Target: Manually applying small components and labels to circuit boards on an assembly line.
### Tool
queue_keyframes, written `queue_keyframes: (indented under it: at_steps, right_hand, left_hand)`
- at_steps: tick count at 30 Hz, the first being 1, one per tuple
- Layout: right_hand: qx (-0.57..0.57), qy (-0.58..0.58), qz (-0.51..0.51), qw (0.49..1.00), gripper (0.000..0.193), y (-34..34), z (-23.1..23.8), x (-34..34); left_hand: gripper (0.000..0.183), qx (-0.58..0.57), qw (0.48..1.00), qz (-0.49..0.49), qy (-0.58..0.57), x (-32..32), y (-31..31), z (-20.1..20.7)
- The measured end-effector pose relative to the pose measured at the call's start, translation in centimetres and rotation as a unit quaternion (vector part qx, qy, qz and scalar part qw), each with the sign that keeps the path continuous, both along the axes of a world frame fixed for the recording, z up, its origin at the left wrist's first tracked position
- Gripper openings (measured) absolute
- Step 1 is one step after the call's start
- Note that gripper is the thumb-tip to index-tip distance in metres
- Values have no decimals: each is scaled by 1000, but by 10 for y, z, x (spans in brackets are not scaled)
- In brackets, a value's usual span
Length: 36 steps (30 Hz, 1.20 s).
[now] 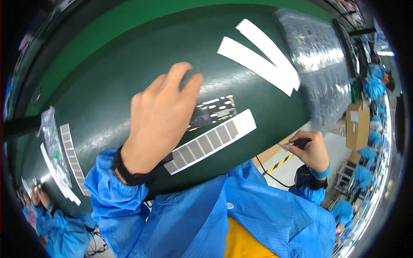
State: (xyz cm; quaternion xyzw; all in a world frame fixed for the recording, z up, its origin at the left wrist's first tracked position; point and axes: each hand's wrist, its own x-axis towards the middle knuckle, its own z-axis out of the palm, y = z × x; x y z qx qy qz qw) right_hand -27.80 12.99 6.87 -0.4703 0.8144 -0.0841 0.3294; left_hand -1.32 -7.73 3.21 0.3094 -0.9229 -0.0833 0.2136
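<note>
My left hand (159,114) is over the green table, its thumb and forefinger apart and nothing visible between them. It partly covers a black circuit board (219,109) with gold and silver patches. Just in front of the board lies a white strip (202,147) bearing a row of grey rectangular stickers; my left wrist is close to its left end. Out past the table's front edge on the right, my right hand (313,151) is closed on a slim dark tool (300,142) with a thin, pale tip, which looks like tweezers.
Two blank white strips (258,64) lie at the far right of the table (129,56), beside clear plastic trays (320,64). On the left are another sticker strip (73,157) and a clear plastic bag (55,146). A co-worker's hands (41,198) show at lower left. A cardboard box (358,124) stands right.
</note>
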Motion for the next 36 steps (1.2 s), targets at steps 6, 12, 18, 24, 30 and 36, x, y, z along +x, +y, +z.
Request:
queue_keyframes:
  at_steps: [6,12,18,24,30,36]
  right_hand:
    - [-326,-393,-173,842,21,6,-33,18]
    - [-327,-481,-175,794,20,-7,-43,32]
    - [-339,-448,-36,826,20,-14,-58,36]
    - [-373,-436,-177,800,16,-20,-64,44]
    - [-361,-276,-169,874,15,-19,-93,63]
    - [-379,-242,-135,883,12,-25,-100,69]
  left_hand:
    - [11,135,978,-139,70,-7,16,3]
    - [12,453,860,-189,137,-28,49,3]
    - [8,516,825,-220,69,-21,54,-14]
    - [15,268,929,-250,52,-14,53,-29]
    - [35,198,942,-261,-73,-17,55,-24]
    - [37,180,932,-284,-137,-18,52,-28]
